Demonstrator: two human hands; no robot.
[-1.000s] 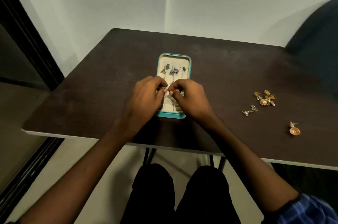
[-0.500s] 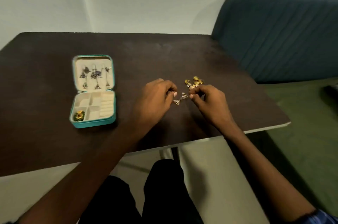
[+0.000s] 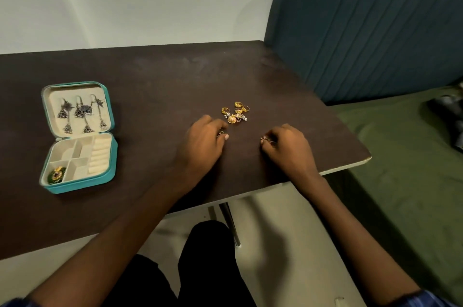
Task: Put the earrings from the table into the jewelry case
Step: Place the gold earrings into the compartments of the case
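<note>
Since half a second ago your hands have drawn apart; the triangle earring that lay between them is now split, one piece per hand. Your left hand (image 3: 203, 141) has its fingers curled, pinching a small dark triangular piece (image 3: 221, 132) at the fingertips. Your right hand (image 3: 288, 148) pinches a small silver piece (image 3: 266, 140) likewise. Both rest on the table (image 3: 155, 76). The gold earrings (image 3: 235, 113) lie just beyond your left hand. The jewelry case (image 3: 79, 136) sits open, well to the left.
</note>
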